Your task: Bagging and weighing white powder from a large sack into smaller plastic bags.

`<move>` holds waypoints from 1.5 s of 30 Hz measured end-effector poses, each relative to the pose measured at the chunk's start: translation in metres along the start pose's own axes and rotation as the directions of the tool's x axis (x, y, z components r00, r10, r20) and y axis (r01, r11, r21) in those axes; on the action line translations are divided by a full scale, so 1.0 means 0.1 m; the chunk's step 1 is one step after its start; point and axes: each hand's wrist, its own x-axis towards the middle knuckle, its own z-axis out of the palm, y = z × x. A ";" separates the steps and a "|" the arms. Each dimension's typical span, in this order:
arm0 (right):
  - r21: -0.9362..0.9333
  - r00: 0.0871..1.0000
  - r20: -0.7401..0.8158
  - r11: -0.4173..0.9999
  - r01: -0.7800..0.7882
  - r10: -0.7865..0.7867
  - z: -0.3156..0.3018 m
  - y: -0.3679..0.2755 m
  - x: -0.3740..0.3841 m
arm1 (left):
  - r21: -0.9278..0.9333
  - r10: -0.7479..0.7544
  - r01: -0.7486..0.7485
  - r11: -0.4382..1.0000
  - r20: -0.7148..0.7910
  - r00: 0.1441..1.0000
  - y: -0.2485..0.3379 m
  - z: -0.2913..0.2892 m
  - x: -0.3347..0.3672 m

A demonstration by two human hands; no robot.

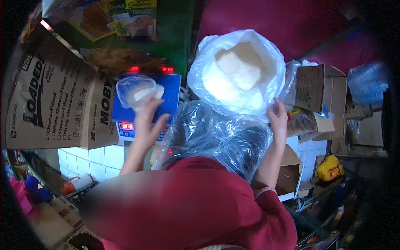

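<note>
On the left, a digital scale point(173, 89) with a blue platform and a lit red display carries a small clear plastic bag point(125, 93). White powder point(143, 93) shows at that bag's mouth. My left hand point(148, 121) is over the platform's near side, thumb spread from the fingers, with its fingertips at the small bag's edge. Whether they touch it I cannot tell. To the right stands a large clear plastic bag point(200, 77), its mouth wide and full of white powder point(239, 68). My right hand point(278, 118) has its fingers curled on that bag's near right edge.
Clear plastic sheeting point(208, 129) lies between my arms, in front of the large bag. A tall printed cardboard box point(50, 96) stands left of the scale. Open cardboard boxes point(333, 93) are on the right. Packaged food bags point(131, 21) sit beyond the scale.
</note>
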 end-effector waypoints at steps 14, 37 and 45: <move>0.065 0.960 0.171 0.970 -0.234 0.221 0.06 0.18 -0.49 | -0.908 -0.298 0.408 0.093 0.366 0.882 0.26 1.62 1.74; 0.154 1.000 0.001 0.988 0.030 -0.031 -0.36 -0.56 0.06 | -0.932 -0.242 0.348 -0.100 0.362 0.900 0.00 1.30 1.23; 0.079 0.996 0.081 0.996 0.030 -0.036 -0.45 -0.19 0.45 | -0.697 -0.099 0.612 0.373 0.626 0.773 -0.03 0.53 -0.25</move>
